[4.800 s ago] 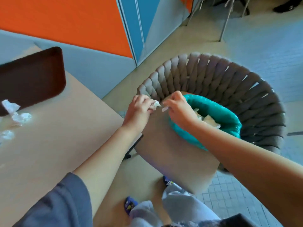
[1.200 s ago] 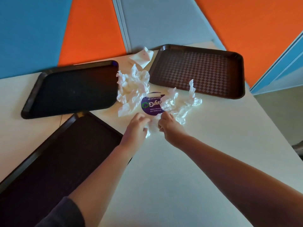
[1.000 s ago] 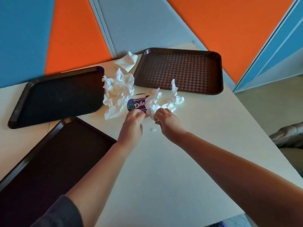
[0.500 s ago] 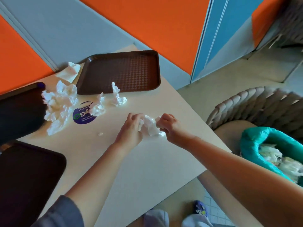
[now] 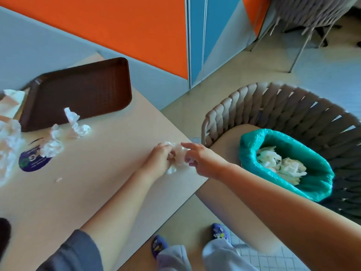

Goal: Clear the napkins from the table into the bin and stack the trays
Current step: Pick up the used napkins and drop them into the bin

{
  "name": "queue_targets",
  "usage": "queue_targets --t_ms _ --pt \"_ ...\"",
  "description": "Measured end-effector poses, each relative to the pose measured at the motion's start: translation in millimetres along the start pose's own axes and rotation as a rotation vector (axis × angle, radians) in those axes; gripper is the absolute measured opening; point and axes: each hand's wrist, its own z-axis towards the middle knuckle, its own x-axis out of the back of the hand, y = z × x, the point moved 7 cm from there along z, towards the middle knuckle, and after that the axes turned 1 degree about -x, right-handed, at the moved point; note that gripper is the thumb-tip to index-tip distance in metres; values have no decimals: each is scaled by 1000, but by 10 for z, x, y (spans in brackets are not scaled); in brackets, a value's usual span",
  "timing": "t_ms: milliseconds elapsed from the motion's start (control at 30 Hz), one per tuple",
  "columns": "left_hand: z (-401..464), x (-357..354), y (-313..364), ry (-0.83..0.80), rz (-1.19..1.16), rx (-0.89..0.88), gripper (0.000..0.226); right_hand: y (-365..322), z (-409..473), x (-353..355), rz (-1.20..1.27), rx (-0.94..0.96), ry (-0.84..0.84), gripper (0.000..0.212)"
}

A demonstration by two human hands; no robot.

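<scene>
both hands squeeze one white napkin (image 5: 178, 155) at the near right edge of the table (image 5: 88, 188). the left hand (image 5: 159, 160) curls round it, and the right hand (image 5: 202, 160) pinches it with one finger sticking out. the bin (image 5: 252, 151) sits off to the right, nearer the right hand. the napkin looks crumpled and soft.

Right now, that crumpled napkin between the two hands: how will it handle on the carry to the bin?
The crumpled napkin looks thin and creased, so probably limp and very light. A loose end hangs below the left hand, so bits may drop.
</scene>
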Motion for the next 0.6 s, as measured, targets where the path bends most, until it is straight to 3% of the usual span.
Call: queue_targets --t_ms 267,333,467,600 --pt "449 -451 879 -55 -44 -106 12 738 -444 338 28 -83 0 16" --pt "598 -565 1156 -29 -49 -149 17 994 -636 507 24 -121 19 14" --pt "858 -841 1697 -19 -21 -180 52 1566 -1051 813 -3 -272 89 22" --pt "1052 -1204 2185 -27 37 -259 38 2066 -1471 982 -27 -406 160 21"
